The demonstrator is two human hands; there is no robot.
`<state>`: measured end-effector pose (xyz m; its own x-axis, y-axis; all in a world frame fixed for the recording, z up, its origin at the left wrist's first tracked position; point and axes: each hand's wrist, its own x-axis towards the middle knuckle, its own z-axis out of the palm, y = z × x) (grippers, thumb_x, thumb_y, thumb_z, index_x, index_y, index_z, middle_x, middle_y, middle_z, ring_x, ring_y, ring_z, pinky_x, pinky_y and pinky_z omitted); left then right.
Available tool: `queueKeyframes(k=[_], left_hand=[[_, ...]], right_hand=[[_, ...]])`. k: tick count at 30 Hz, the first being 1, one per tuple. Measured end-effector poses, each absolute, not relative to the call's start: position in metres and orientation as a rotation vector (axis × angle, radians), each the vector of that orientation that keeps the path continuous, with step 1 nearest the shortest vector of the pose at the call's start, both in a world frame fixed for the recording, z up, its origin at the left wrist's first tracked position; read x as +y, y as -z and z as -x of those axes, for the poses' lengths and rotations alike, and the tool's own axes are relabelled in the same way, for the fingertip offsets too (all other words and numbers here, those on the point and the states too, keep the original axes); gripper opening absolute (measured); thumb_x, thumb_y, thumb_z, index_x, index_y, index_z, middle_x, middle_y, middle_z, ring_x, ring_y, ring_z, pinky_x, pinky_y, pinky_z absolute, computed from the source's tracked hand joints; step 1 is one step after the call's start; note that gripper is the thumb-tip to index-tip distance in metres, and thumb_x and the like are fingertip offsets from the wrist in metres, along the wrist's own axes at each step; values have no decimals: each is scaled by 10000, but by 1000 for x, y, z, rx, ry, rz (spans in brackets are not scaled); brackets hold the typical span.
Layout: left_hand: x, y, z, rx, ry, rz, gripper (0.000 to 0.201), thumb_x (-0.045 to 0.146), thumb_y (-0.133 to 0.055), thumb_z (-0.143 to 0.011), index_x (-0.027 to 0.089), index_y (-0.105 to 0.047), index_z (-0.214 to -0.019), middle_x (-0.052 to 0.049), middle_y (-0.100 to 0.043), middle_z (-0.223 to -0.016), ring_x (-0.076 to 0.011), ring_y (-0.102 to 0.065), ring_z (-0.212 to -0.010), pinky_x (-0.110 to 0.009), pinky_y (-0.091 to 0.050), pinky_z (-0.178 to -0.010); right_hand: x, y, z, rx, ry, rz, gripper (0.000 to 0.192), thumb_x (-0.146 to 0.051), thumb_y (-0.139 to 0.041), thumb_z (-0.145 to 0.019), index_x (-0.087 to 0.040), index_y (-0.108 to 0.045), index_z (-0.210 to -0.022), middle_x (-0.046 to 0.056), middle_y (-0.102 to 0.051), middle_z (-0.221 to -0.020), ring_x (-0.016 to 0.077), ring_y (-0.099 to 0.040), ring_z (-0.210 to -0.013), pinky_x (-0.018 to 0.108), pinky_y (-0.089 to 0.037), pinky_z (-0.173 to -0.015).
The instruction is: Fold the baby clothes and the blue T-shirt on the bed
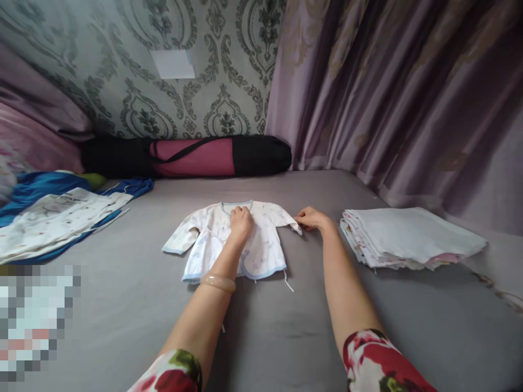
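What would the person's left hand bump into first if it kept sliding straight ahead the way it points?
The left hand lies on the small white baby shirt with pale blue trim, pointing away toward the wall. Past the collar comes bare grey sheet, then probably the long black and maroon roll bag, though depth is hard to judge.

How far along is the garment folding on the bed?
Done, apparently: a folded stack sits to the right on the grey bed. In hand: a small white shirt lies spread flat, not yet folded; the left hand presses its chest near the collar, and the right hand grips the end of one sleeve. Left: loose clothes lie unfolded at the far left.
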<state>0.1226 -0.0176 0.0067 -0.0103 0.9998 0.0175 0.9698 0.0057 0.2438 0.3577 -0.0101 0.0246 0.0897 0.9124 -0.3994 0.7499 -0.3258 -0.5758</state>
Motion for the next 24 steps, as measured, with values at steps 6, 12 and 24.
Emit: queueKeyframes(k=[6,12,24], left_hand=[[-14,9,-118,2171,-421,-2087,256,164,-447,-864,51,-614,-1022,-202,-588,-1043,-331,-541,-1076,-415,-387,-942],[-15,6,-114,2116,-463,-2063,262,153,-385,-888,94,-611,-1007,-192,-611,-1027,-313,-551,-1049,-400,-399,-925],[-19,1,-116,2149,-441,-2049,474,63,-393,-819,157,-524,-1265,-169,-541,-1173,-301,-522,-1094,-374,-404,-884]], right_hand=[[-10,-28,-345,-1850,-982,2208,243,-320,-749,-638,-147,-683,-796,-31,-540,-471,93,-470,-452,198,-346,-462],[-6,-24,-349,-1856,-839,2106,190,-285,-681,-663,-156,-690,-802,3,-610,-551,136,-542,-538,218,-350,-485],[11,11,-383,-1219,-751,1858,437,-192,-615,-739,-159,-557,-1171,76,-662,-1037,145,-636,-765,245,-495,-668]])
